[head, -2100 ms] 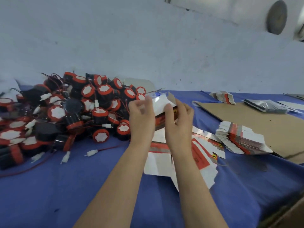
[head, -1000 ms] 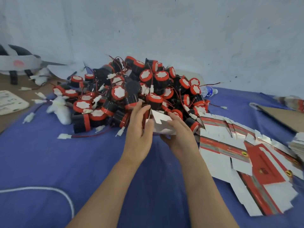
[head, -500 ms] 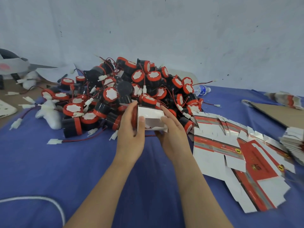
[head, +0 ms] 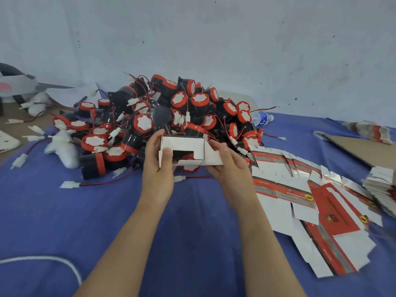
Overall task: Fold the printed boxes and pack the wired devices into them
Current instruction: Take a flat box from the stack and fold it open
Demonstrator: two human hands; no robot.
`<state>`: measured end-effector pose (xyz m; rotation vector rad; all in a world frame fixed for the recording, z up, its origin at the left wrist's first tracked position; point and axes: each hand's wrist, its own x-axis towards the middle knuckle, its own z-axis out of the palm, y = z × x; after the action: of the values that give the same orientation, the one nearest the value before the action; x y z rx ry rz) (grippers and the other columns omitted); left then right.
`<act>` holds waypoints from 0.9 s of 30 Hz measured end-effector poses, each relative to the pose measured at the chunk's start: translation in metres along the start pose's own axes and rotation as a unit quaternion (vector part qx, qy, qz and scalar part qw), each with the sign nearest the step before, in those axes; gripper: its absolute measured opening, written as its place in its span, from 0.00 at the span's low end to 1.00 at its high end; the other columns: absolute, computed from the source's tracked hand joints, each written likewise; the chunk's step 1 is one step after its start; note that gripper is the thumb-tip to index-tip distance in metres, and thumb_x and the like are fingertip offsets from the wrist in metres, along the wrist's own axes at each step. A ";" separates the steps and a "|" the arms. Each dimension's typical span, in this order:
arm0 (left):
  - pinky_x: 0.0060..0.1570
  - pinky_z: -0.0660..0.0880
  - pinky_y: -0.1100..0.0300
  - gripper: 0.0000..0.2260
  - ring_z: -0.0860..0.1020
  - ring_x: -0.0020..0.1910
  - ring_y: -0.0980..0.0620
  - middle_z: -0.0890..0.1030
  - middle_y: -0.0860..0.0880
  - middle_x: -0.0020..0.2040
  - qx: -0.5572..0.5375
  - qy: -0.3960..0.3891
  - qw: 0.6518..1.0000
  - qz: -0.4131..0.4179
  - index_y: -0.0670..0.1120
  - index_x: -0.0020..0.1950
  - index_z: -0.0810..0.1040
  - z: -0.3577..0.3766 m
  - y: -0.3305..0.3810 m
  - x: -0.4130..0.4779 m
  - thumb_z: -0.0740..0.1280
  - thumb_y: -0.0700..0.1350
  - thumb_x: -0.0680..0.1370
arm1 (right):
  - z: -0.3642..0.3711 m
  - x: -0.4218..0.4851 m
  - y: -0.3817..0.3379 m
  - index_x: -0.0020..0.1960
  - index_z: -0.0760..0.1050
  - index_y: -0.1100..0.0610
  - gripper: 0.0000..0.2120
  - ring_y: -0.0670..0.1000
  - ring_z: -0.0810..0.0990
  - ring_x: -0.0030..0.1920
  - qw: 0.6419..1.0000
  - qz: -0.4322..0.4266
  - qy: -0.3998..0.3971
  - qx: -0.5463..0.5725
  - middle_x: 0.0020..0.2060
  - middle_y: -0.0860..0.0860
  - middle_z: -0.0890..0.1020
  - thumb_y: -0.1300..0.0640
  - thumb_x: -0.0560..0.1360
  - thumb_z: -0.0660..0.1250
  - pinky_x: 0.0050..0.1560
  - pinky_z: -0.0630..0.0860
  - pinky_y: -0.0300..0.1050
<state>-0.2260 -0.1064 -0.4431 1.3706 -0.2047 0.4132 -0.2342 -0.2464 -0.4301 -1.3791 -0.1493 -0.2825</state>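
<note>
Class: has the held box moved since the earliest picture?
Yes: the box went left, from over the flat blanks to in front of the device pile.

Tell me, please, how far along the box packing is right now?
Done: no packed box is in view. In hand: the left hand and right hand hold one half-folded box, flaps open, in front of the device pile. Left: that pile lies loose, and the flat printed boxes lie spread on the blue cloth, with a stack of blanks at the right edge.

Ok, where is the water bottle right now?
Head view, right of centre: the bottle lies on the blue cloth at the far right edge of the device pile, near the wall.
</note>
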 end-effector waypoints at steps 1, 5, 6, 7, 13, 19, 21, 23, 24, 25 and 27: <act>0.65 0.73 0.50 0.16 0.74 0.64 0.58 0.74 0.62 0.63 0.000 -0.004 1.000 -0.003 0.62 0.66 0.67 0.001 0.001 0.000 0.56 0.42 0.83 | -0.001 0.001 0.001 0.56 0.80 0.50 0.12 0.46 0.82 0.54 1.000 -0.009 0.022 -0.015 0.49 0.47 0.85 0.52 0.81 0.59 0.50 0.79 0.37; 0.65 0.72 0.46 0.17 0.73 0.65 0.54 0.74 0.59 0.63 0.023 -0.012 1.000 0.011 0.59 0.67 0.67 0.003 0.001 -0.002 0.56 0.40 0.83 | 0.002 0.000 0.004 0.57 0.80 0.46 0.12 0.45 0.80 0.57 0.997 0.003 -0.011 -0.075 0.53 0.46 0.84 0.47 0.80 0.60 0.56 0.77 0.42; 0.65 0.72 0.47 0.17 0.74 0.65 0.54 0.74 0.60 0.62 0.015 -0.010 1.000 0.009 0.60 0.66 0.67 0.003 0.001 -0.002 0.56 0.40 0.83 | 0.003 0.000 0.003 0.58 0.79 0.45 0.14 0.45 0.80 0.58 0.998 0.035 -0.041 -0.045 0.55 0.46 0.83 0.43 0.78 0.60 0.55 0.77 0.41; 0.64 0.73 0.48 0.17 0.74 0.64 0.55 0.75 0.61 0.61 0.002 -0.007 1.000 0.003 0.62 0.64 0.68 0.002 0.001 -0.002 0.56 0.40 0.83 | 0.001 0.001 0.002 0.60 0.78 0.44 0.18 0.45 0.79 0.59 0.996 0.064 -0.067 -0.007 0.56 0.45 0.82 0.39 0.76 0.60 0.54 0.78 0.41; 0.49 0.78 0.64 0.20 0.77 0.58 0.62 0.75 0.61 0.62 -0.047 -0.012 0.999 -0.019 0.70 0.58 0.70 0.001 0.002 0.000 0.57 0.42 0.83 | 0.000 -0.002 0.004 0.63 0.74 0.42 0.16 0.43 0.79 0.59 0.996 0.031 -0.088 -0.007 0.57 0.40 0.81 0.49 0.76 0.65 0.58 0.78 0.41; 0.66 0.72 0.52 0.19 0.71 0.67 0.59 0.71 0.65 0.65 -0.004 -0.062 0.998 0.003 0.72 0.60 0.67 0.001 0.002 -0.001 0.57 0.44 0.83 | -0.003 0.000 0.006 0.63 0.75 0.51 0.13 0.45 0.82 0.54 0.999 0.031 -0.028 0.004 0.54 0.47 0.83 0.54 0.79 0.63 0.46 0.79 0.36; 0.66 0.71 0.57 0.19 0.69 0.68 0.60 0.69 0.64 0.68 -0.002 -0.094 0.996 0.003 0.72 0.63 0.64 0.001 0.002 -0.002 0.58 0.46 0.83 | -0.002 -0.001 0.006 0.66 0.74 0.53 0.15 0.45 0.82 0.55 0.999 0.033 -0.014 -0.003 0.57 0.49 0.82 0.53 0.79 0.63 0.49 0.79 0.38; 0.61 0.71 0.69 0.23 0.67 0.68 0.66 0.65 0.63 0.71 0.000 -0.144 0.990 0.005 0.70 0.66 0.59 0.002 0.003 -0.004 0.60 0.44 0.82 | -0.002 0.000 0.006 0.66 0.74 0.54 0.16 0.47 0.81 0.57 0.999 0.035 -0.002 -0.005 0.57 0.50 0.82 0.53 0.80 0.62 0.54 0.80 0.42; 0.58 0.70 0.74 0.26 0.65 0.68 0.68 0.63 0.62 0.73 0.006 -0.165 0.986 0.004 0.70 0.67 0.56 0.004 0.003 -0.006 0.62 0.42 0.81 | -0.002 0.000 0.006 0.65 0.74 0.53 0.15 0.48 0.81 0.57 0.999 0.037 0.000 -0.010 0.57 0.50 0.83 0.53 0.80 0.61 0.56 0.79 0.44; 0.55 0.70 0.76 0.28 0.64 0.68 0.70 0.60 0.62 0.74 0.012 -0.181 0.983 0.002 0.70 0.67 0.55 0.005 0.002 -0.007 0.62 0.40 0.81 | -0.002 0.000 0.007 0.64 0.75 0.52 0.14 0.49 0.82 0.57 0.999 0.038 -0.002 -0.017 0.56 0.49 0.83 0.53 0.80 0.61 0.57 0.79 0.46; 0.51 0.70 0.77 0.30 0.65 0.65 0.74 0.58 0.61 0.75 0.008 -0.194 0.981 -0.003 0.70 0.67 0.55 0.006 0.003 -0.008 0.62 0.38 0.80 | -0.004 -0.001 0.008 0.62 0.76 0.51 0.11 0.49 0.82 0.56 0.998 0.042 -0.009 -0.042 0.54 0.49 0.84 0.53 0.80 0.62 0.58 0.78 0.47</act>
<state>-0.2341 -0.1129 -0.4422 1.4583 -0.5187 0.1384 -0.2329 -0.2491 -0.4390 -1.4681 -0.0941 -0.2081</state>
